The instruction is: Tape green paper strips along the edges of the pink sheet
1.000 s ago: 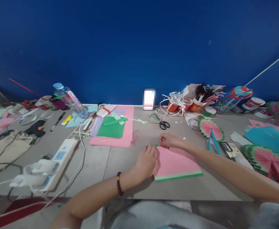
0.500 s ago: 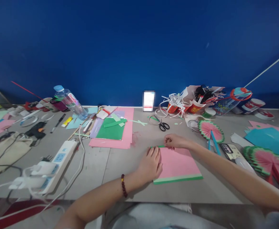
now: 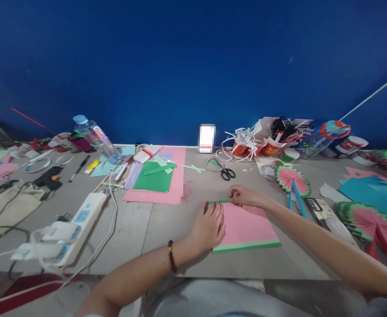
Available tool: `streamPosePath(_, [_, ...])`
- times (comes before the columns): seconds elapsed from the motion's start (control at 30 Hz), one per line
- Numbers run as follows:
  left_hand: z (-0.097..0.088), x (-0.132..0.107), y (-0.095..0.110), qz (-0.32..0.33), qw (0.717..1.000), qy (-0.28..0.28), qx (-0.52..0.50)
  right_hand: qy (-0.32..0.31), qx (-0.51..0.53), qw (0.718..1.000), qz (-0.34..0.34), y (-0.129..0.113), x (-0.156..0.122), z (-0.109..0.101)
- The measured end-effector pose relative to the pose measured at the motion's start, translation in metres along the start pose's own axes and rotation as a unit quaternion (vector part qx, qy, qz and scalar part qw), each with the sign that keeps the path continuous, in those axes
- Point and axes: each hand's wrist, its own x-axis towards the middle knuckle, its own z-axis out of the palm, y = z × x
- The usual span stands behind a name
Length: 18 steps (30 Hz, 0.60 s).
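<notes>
A pink paper sheet with green bands along its near and far edges lies on the grey table in front of me. My left hand lies on the sheet's left side, fingers stretched toward the far green edge. My right hand is closed in a pinch on that far edge, at its right end. A beaded bracelet is on my left wrist.
A pile of pink and green paper lies behind to the left, scissors behind. Finished watermelon paper fans and a phone lie to the right. A power strip with cables, a water bottle and a glue gun are at left. Paper cups stand by the blue wall.
My left hand has flattened from a loose fist onto the sheet's left side. The right hand shifted slightly right along the far edge, and the green strip there now shows.
</notes>
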Motion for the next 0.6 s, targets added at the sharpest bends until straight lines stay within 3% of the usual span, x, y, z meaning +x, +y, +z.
streamPosePath(0.6, [-0.003, -0.003, 0.01, -0.054, 0.998, 0.011, 0.042, -0.002, -0.039, 0.999, -0.018, -0.004, -0.006, -0.002])
